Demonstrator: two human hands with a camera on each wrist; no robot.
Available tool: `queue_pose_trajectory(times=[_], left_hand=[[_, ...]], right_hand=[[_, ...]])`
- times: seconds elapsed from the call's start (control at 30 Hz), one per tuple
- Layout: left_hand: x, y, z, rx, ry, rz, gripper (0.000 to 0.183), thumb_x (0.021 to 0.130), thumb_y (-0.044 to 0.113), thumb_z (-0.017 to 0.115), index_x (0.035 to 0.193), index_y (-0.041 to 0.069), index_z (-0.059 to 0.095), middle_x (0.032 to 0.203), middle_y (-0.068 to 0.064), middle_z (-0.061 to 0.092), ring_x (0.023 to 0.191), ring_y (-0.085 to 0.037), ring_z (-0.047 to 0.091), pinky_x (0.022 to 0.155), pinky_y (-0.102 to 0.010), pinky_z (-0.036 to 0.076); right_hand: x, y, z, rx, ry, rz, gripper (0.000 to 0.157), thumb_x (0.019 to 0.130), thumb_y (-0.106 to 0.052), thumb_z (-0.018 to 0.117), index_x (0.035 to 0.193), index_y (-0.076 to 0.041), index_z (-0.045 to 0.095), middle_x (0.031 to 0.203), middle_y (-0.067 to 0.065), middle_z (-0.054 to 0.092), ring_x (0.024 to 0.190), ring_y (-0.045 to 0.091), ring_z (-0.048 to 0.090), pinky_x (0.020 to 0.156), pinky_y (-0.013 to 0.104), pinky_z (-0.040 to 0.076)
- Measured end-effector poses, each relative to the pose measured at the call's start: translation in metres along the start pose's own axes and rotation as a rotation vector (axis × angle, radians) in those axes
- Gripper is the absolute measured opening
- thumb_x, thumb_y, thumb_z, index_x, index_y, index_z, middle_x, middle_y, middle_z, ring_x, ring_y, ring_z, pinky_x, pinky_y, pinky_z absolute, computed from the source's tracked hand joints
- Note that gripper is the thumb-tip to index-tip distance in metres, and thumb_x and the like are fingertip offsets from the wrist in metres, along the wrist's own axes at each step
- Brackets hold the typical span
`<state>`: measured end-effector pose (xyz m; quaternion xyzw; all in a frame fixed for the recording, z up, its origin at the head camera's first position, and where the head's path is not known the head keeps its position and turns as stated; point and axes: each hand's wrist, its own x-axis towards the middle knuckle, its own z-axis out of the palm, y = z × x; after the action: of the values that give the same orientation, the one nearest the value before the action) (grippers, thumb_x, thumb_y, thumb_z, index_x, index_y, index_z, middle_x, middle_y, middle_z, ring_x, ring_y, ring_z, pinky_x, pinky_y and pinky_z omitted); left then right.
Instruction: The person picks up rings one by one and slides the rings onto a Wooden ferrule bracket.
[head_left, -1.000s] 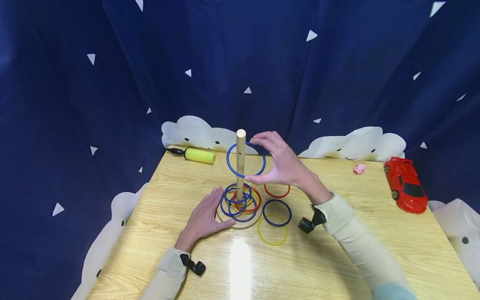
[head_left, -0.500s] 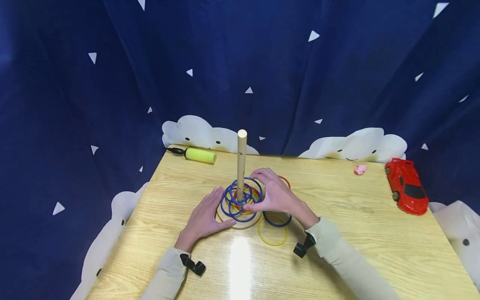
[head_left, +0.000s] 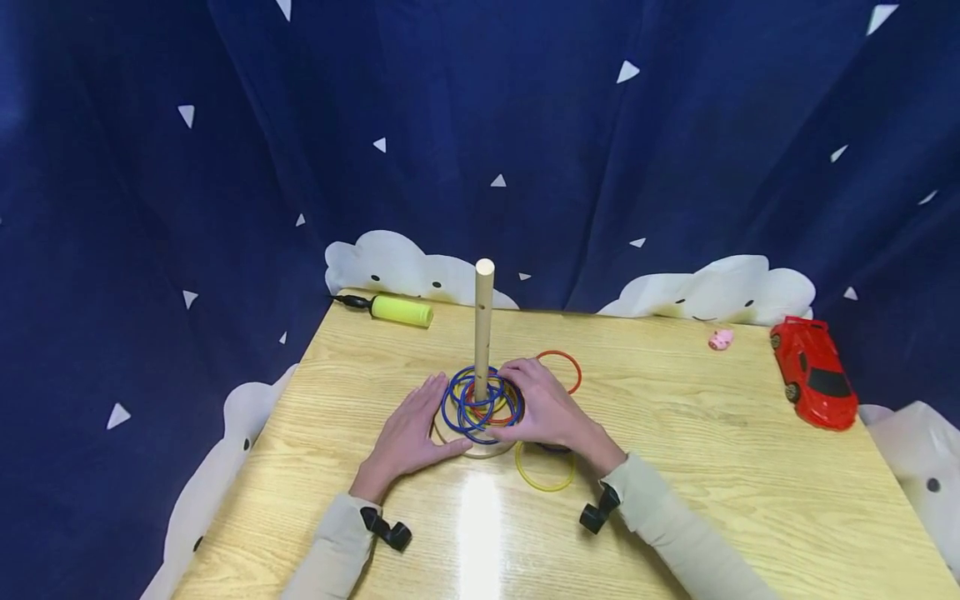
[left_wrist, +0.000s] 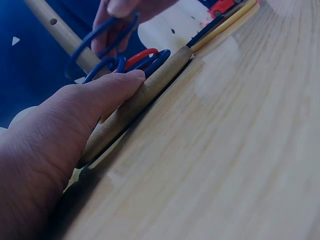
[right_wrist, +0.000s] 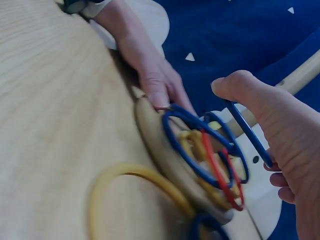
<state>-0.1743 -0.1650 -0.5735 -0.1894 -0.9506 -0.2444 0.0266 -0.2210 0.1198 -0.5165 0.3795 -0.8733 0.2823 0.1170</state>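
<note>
A wooden peg [head_left: 483,333] stands upright on a round wooden base [head_left: 487,451]. Several blue, red and yellow rings [head_left: 468,432] lie loosely piled around its foot. My left hand [head_left: 408,437] rests against the left side of the base, fingers stretched out and thumb on the front rim. On the other side, my right hand [head_left: 551,408] holds a blue ring [right_wrist: 250,134] between thumb and fingers. That ring encircles the peg, low over the pile; in the left wrist view the held ring [left_wrist: 90,40] appears tilted above the other rings.
Right of the base lie a red ring [head_left: 579,371], a yellow ring [head_left: 545,488] and a dark blue ring [head_left: 555,449], partly hidden by my right hand. Farther back are a yellow-green pump [head_left: 401,311], a pink pig figure [head_left: 721,339] and a red toy car [head_left: 813,375].
My right hand has brought the blue ring down along the peg, from near its top to just over the pile. My left hand has stayed against the base.
</note>
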Motion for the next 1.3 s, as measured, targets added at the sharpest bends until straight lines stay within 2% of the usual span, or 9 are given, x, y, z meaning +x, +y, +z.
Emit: queue_pose_trajectory(times=[0.2,0.37,0.57,0.67,0.77,0.97,1.13,1.3], left_hand=[[0.003,-0.001,0.000,0.012,0.015,0.010,0.120,0.082,0.084,0.062,0.168,0.013,0.020,0.174,-0.002,0.021,0.160,-0.019,0.017,0.130,-0.044,0.019],[0.004,0.000,0.000,0.013,0.011,0.012,0.121,0.081,0.085,0.062,0.168,0.014,0.019,0.174,-0.002,0.021,0.161,-0.017,0.015,0.130,-0.043,0.018],[0.000,-0.002,0.000,0.014,-0.005,0.006,0.122,0.080,0.086,0.061,0.169,0.014,0.017,0.174,-0.003,0.019,0.161,-0.017,0.013,0.131,-0.041,0.016],[-0.001,-0.003,0.000,0.013,-0.015,-0.011,0.123,0.080,0.087,0.061,0.169,0.016,0.015,0.175,-0.001,0.017,0.161,-0.016,0.012,0.131,-0.041,0.015],[0.000,-0.004,0.000,0.012,-0.003,-0.006,0.122,0.081,0.086,0.061,0.169,0.015,0.016,0.174,-0.001,0.017,0.161,-0.018,0.014,0.131,-0.043,0.016],[-0.001,-0.004,0.000,0.012,0.010,0.009,0.121,0.081,0.085,0.061,0.169,0.014,0.018,0.174,-0.004,0.020,0.161,-0.021,0.016,0.131,-0.044,0.017],[-0.004,-0.002,0.000,0.002,-0.017,-0.007,0.122,0.081,0.086,0.061,0.169,0.016,0.015,0.174,-0.004,0.019,0.161,-0.018,0.014,0.131,-0.042,0.016],[-0.001,0.000,0.003,0.007,-0.002,0.007,0.121,0.081,0.086,0.061,0.169,0.016,0.016,0.175,-0.002,0.018,0.161,-0.019,0.014,0.131,-0.044,0.017]], right_hand=[[-0.010,-0.002,0.009,-0.051,-0.024,0.005,0.099,0.069,-0.069,0.085,0.140,-0.004,0.062,0.136,0.009,0.059,0.127,0.027,0.053,0.107,0.048,0.048],[-0.027,-0.005,0.006,-0.042,0.020,0.056,0.102,0.072,-0.065,0.086,0.146,-0.001,0.056,0.144,0.012,0.055,0.133,0.030,0.049,0.110,0.052,0.046],[-0.073,-0.007,0.000,0.008,0.094,0.203,0.098,0.075,-0.060,0.087,0.148,-0.002,0.053,0.146,0.014,0.053,0.135,0.031,0.048,0.110,0.054,0.045],[-0.095,-0.003,-0.001,0.019,0.121,0.293,0.098,0.075,-0.060,0.087,0.148,-0.004,0.054,0.145,0.012,0.053,0.133,0.031,0.048,0.108,0.055,0.045],[-0.108,0.006,-0.003,0.010,0.154,0.379,0.098,0.073,-0.059,0.089,0.147,-0.004,0.055,0.144,0.013,0.053,0.132,0.032,0.048,0.107,0.055,0.045],[-0.117,0.020,0.000,-0.036,0.110,0.458,0.106,0.070,-0.066,0.087,0.147,0.000,0.053,0.144,0.018,0.051,0.133,0.037,0.044,0.111,0.058,0.035],[-0.116,0.020,0.002,-0.048,0.092,0.455,0.103,0.068,-0.068,0.086,0.143,-0.002,0.058,0.142,0.017,0.051,0.131,0.037,0.044,0.110,0.059,0.032],[-0.113,0.024,0.001,-0.067,0.110,0.444,0.098,0.066,-0.066,0.088,0.138,-0.004,0.061,0.139,0.016,0.051,0.129,0.036,0.044,0.106,0.058,0.034]])
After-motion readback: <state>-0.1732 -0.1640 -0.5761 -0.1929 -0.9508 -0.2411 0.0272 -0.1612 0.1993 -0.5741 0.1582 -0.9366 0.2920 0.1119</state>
